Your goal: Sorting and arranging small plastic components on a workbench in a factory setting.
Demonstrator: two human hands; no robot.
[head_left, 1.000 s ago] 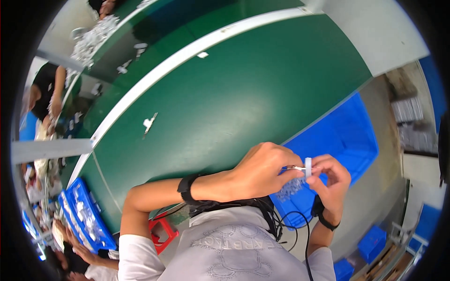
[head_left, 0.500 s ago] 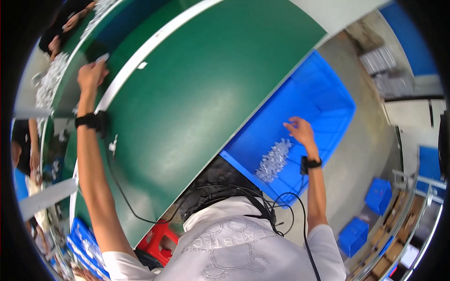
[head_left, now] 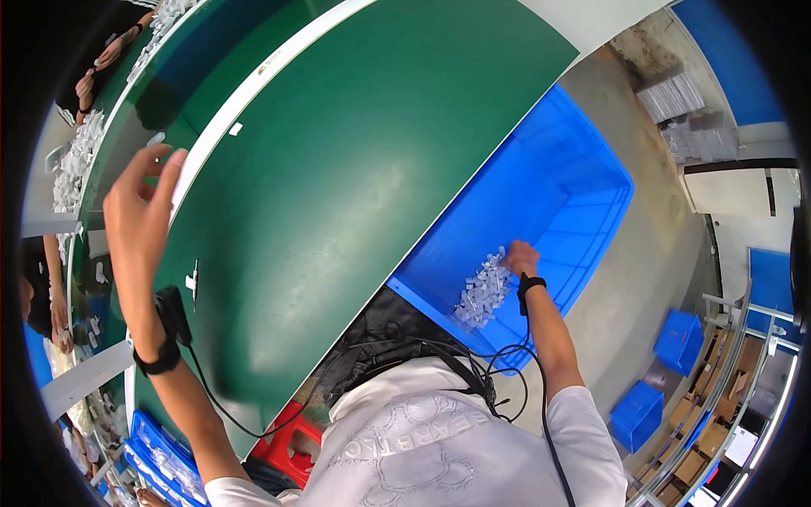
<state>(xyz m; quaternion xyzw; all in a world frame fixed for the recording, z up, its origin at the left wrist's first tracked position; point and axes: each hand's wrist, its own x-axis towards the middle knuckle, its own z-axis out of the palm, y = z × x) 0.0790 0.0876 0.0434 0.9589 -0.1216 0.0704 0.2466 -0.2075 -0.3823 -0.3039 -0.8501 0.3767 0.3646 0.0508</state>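
Head view: the right hand point(head_left: 521, 256) reaches down into the large blue plastic crate point(head_left: 591, 182) beside the table, fingers curled onto the heap of small clear plastic parts point(head_left: 482, 291) — whether they pinch one I cannot tell. The left hand point(head_left: 139, 203) is raised over the green table point(head_left: 355, 144), fingers spread apart — empty.

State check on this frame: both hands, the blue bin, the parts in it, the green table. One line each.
left hand: raised over the far side of the table, fingers spread, holding nothing
right hand: down in the bin, on the parts; grip unclear
blue bin: open, mostly bare inside
clear small parts: loose heap near the bin's near wall
green table: a small white piece lying near the left wrist
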